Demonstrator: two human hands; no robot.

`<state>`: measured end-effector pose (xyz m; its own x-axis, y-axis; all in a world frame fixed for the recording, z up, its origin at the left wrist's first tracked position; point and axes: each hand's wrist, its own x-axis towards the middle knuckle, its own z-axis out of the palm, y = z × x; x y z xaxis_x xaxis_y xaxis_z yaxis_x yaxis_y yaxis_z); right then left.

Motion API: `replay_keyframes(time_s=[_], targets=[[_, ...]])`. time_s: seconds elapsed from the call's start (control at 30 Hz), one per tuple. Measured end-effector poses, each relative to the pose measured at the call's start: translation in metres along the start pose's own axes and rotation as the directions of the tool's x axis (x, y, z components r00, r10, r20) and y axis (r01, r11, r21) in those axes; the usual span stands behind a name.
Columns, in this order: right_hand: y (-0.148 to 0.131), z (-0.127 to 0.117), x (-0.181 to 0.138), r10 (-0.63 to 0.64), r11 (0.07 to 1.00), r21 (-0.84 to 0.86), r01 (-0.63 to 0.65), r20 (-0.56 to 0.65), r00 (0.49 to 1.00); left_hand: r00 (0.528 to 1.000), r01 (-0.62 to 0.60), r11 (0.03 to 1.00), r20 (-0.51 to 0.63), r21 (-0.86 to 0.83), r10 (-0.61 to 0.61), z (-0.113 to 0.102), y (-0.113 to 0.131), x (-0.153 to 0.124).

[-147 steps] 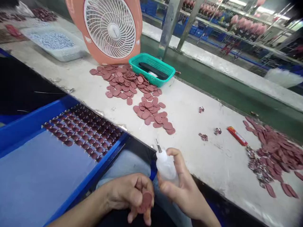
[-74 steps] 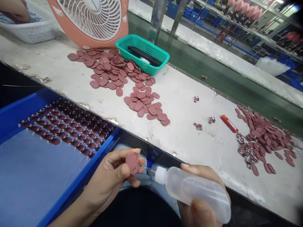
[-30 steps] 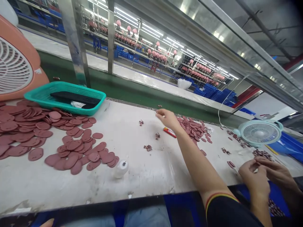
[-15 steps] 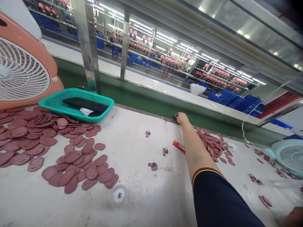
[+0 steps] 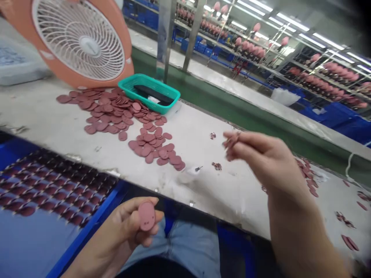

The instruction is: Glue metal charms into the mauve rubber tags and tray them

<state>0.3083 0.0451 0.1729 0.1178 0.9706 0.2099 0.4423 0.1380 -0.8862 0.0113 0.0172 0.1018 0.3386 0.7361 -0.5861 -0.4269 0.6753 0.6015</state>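
My left hand [image 5: 116, 229] is low at the front and pinches a maroon oval rubbery disc [image 5: 146, 216] between thumb and fingers. The disc has small holes in its face. My right hand [image 5: 265, 162] is raised over the white table [image 5: 228, 202], blurred by motion, with a small crumpled maroon scrap [image 5: 231, 143] pinched in its fingertips. A translucent plastic squeeze bottle [image 5: 188, 176] with a thin metal nozzle [image 5: 198, 168] lies on the table, touched by neither hand. It is faint and blurred.
Two heaps of maroon discs [image 5: 110, 110] lie on the table beside a green plastic basket [image 5: 149, 92] and a salmon-coloured fan [image 5: 81, 42]. A blue tray [image 5: 95, 235] holds rows of discs at front left. Small scraps [image 5: 216, 166] are scattered.
My view has swung back left from the far right of the table. My right hand has returned from the table's far edge with a scrap pinched. My left hand has come into view holding a disc.
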Motion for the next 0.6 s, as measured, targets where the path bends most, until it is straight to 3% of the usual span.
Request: replay_keyframes(time_s=[0.1, 0.23, 0.4, 0.6], targets=[[-0.024, 0.058, -0.05, -0.062, 0.991, 0.134, 0.031, 0.235, 0.97, 0.998, 0.043, 0.999, 0.045, 0.022, -0.044, -0.003, -0.005, -0.003], [-0.026, 0.103, -0.08, -0.148, 0.978, 0.189, 0.092, 0.307, 0.94, 0.988, 0.037, 0.999, 0.149, 0.037, -0.042, -0.017, -0.011, -0.006], [-0.027, 0.108, -0.082, -0.191, 0.975, 0.171, 0.14, 0.328, 0.925, 0.968, 0.019, 0.999, 0.25, 0.045, -0.029, -0.028, -0.016, -0.01], [-0.033, 0.105, -0.083, -0.185, 0.982, 0.097, 0.16, 0.391, 0.902, 0.968, 0.049, 0.997, 0.244, 0.052, -0.06, -0.03, -0.018, -0.008]])
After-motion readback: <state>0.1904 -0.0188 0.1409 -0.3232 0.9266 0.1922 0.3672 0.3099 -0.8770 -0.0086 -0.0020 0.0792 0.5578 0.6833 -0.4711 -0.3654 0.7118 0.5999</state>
